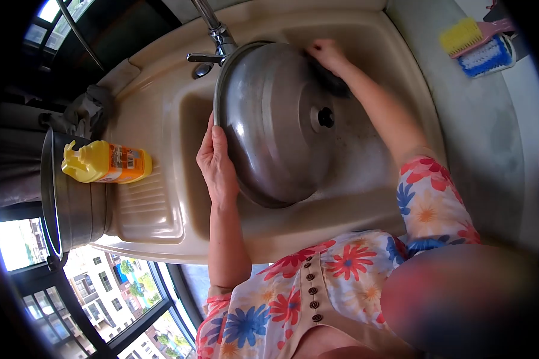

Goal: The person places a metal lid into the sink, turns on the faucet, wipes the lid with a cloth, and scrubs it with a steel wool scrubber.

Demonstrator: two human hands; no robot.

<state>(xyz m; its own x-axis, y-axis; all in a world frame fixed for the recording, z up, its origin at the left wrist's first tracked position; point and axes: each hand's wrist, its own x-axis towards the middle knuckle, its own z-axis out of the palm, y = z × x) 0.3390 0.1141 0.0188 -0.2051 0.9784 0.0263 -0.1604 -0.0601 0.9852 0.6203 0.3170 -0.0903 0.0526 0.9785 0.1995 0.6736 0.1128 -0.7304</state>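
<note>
A large domed metal pot lid (263, 119) with a black knob (325, 117) stands tilted in the beige sink (365, 203). My left hand (217, 161) grips its rim on the left, thumb on the outer face and fingers behind. At the far right part of the lid is my right hand (329, 55), closed on a dark scrubbing cloth (330, 81) that lies against the metal. The cloth is partly covered by my hand and blurred, so its exact kind is unclear.
A chrome faucet (221, 39) rises behind the lid. On the ribbed drainboard (153, 209) lies a yellow detergent bottle (111, 163), beside a large metal pot (81, 203). A grey cloth (90, 110) is at the left. Two brushes, yellow (463, 37) and blue (487, 57), rest at right.
</note>
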